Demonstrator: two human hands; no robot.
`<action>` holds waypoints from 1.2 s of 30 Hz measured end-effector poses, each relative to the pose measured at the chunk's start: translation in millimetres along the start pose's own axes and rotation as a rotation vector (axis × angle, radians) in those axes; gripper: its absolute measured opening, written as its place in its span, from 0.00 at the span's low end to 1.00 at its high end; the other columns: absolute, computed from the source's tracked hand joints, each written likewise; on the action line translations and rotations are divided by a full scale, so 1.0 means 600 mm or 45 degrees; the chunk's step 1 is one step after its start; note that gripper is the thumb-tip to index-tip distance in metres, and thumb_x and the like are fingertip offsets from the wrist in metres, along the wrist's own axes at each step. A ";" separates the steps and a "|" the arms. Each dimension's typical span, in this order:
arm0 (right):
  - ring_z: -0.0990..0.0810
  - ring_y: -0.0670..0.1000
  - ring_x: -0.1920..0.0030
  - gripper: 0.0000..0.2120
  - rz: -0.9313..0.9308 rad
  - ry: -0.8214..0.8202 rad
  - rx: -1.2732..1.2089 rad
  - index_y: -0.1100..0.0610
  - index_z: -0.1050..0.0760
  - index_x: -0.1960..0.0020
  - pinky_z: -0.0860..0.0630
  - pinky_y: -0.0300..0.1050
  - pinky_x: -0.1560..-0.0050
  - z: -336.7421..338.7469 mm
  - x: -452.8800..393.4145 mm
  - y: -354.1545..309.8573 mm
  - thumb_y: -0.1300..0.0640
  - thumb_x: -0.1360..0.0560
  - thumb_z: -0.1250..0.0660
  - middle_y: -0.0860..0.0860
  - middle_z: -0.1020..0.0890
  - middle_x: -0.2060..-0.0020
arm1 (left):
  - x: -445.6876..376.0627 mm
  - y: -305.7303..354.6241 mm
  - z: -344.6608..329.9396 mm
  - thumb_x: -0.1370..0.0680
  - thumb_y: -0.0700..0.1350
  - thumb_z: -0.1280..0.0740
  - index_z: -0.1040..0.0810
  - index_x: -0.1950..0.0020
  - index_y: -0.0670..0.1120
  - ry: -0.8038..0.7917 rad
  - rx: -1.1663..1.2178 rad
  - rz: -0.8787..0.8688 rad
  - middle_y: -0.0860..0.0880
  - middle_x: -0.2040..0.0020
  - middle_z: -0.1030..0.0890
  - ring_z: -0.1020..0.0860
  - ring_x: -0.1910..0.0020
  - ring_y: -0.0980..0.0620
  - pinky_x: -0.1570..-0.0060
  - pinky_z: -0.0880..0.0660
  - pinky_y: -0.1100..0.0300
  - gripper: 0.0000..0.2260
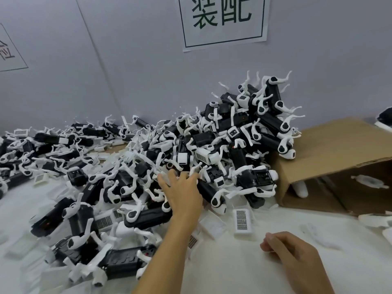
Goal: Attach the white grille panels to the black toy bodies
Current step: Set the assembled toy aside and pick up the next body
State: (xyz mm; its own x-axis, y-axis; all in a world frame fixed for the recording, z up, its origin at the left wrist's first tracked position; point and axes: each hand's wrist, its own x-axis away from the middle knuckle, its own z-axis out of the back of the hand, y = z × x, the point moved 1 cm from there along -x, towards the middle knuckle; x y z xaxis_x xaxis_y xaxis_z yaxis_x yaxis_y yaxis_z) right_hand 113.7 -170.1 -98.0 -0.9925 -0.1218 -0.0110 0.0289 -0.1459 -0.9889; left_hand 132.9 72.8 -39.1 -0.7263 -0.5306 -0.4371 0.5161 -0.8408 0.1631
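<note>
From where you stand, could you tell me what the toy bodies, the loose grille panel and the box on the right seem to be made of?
Toy bodies: apparently moulded plastic, smooth black shells with a faint sheen and white limbs. Grille panel: likely white plastic, matte, with a fine dark mesh of slots. Box: brown corrugated cardboard, dull, with creased flaps and raw edges.

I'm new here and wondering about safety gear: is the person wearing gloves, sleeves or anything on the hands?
No. Both the left hand and right hand are bare, with no gloves, rings or watch visible. The forearms show no sleeves as far as the picture reaches.
</note>
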 end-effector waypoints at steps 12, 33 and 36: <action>0.15 0.54 0.60 0.09 0.027 0.034 -0.116 0.61 0.17 0.62 0.19 0.48 0.57 0.002 0.001 -0.007 0.62 0.23 0.29 0.53 0.13 0.66 | 0.071 0.055 0.029 0.29 0.31 0.23 0.23 0.48 0.38 0.566 1.219 -0.452 0.41 0.36 0.23 0.24 0.34 0.42 0.37 0.23 0.46 0.14; 0.19 0.48 0.41 0.31 0.465 0.015 -0.164 0.37 0.22 0.43 0.20 0.39 0.46 0.015 0.036 -0.037 0.33 0.44 0.19 0.45 0.18 0.44 | 0.190 0.097 0.026 0.26 0.50 0.27 0.24 0.36 0.33 -0.843 2.468 0.209 0.35 0.39 0.19 0.21 0.37 0.39 0.35 0.26 0.47 0.26; 0.19 0.45 0.40 0.35 0.459 -0.096 -0.075 0.35 0.25 0.39 0.24 0.32 0.45 0.006 0.045 -0.037 0.33 0.44 0.19 0.40 0.18 0.42 | 0.184 0.089 0.032 0.28 0.53 0.27 0.19 0.39 0.40 -0.820 2.518 0.274 0.38 0.40 0.17 0.18 0.39 0.42 0.38 0.24 0.52 0.24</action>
State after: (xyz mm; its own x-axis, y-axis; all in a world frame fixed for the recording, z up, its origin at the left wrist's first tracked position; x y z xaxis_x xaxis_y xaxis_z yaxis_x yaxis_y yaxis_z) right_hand 86.8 -173.5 -76.1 -0.9082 -0.2276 -0.3512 0.3658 -0.0243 -0.9304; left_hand 71.6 -32.8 -61.7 -0.9781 -0.1995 -0.0596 -0.1530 0.4942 0.8558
